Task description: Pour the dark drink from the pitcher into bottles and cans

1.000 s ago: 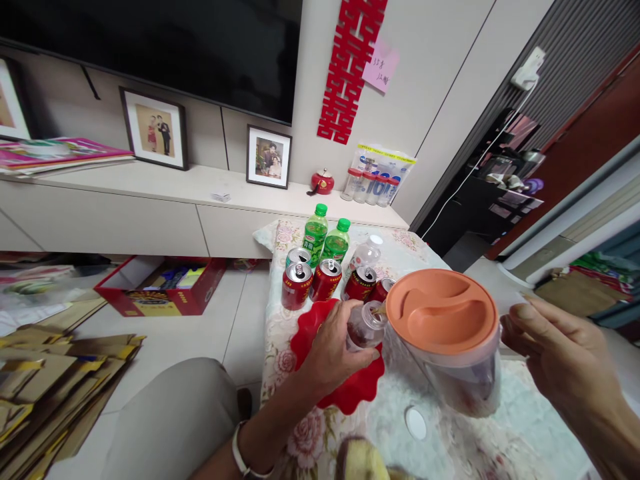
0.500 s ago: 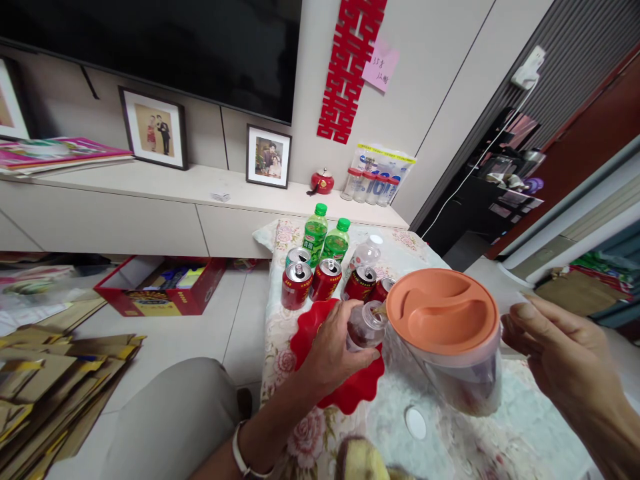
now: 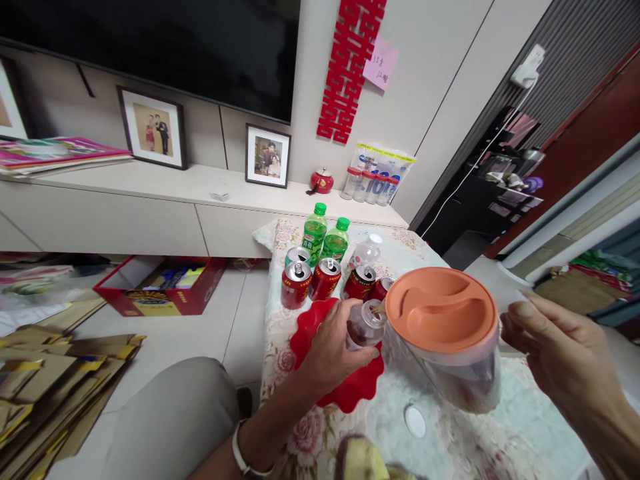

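My left hand (image 3: 334, 347) is wrapped round a clear plastic bottle (image 3: 361, 332) with an uncapped mouth and dark liquid inside, held over a red scalloped plate (image 3: 350, 393). On the right, my right hand (image 3: 560, 347) grips the handle of a clear pitcher (image 3: 465, 380) with an orange lid (image 3: 443, 313). The pitcher is tilted left, its spout at the bottle's mouth, and brownish liquid runs between them. Dark liquid shows low in the pitcher. A white round cap (image 3: 415, 422) lies on the table below the pitcher.
Behind the plate stand several opened cans (image 3: 297, 285), two green-capped bottles (image 3: 315, 233) and a clear white-capped bottle (image 3: 368, 251). Peeled yellowish fruit or peel (image 3: 363, 460) lies at the near edge. A red box (image 3: 160, 293) and flattened cardboard (image 3: 55, 387) are on the floor.
Both hands, the bottle and the pitcher stay almost in place, with only a very slight shift of the view. Liquid still runs from the spout into the bottle.
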Demonstrator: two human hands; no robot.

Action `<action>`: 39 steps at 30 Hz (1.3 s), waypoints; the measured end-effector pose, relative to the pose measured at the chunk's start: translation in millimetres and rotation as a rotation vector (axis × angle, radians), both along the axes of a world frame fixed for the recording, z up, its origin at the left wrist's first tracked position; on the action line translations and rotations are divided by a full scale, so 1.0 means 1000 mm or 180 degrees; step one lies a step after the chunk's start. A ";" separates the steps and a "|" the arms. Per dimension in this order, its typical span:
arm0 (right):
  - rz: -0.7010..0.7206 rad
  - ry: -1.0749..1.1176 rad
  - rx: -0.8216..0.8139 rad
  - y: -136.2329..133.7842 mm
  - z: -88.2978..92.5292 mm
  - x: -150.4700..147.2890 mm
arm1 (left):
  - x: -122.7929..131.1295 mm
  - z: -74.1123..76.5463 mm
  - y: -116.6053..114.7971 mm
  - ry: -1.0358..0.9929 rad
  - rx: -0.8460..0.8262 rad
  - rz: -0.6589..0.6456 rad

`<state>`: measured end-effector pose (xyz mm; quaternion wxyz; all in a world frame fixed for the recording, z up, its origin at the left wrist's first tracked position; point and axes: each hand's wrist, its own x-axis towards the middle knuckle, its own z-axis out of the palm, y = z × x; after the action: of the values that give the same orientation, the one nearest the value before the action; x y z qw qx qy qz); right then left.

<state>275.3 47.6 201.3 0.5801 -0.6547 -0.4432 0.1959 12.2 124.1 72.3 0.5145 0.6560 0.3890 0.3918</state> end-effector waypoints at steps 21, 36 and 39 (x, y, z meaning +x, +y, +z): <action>-0.0004 -0.0027 -0.0048 -0.001 0.001 -0.001 | 0.000 0.000 0.000 -0.0009 -0.0025 0.0054; -0.0058 -0.0031 -0.0061 0.000 0.000 0.000 | 0.000 -0.002 0.000 0.0025 -0.0040 -0.0037; -0.0005 -0.0065 -0.0107 -0.001 0.000 0.003 | 0.000 -0.002 0.000 0.0002 -0.0036 -0.0047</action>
<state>278.0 46.9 200.9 0.5646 -0.6667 -0.4453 0.1962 11.8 124.2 70.5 0.5210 0.6562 0.3865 0.3856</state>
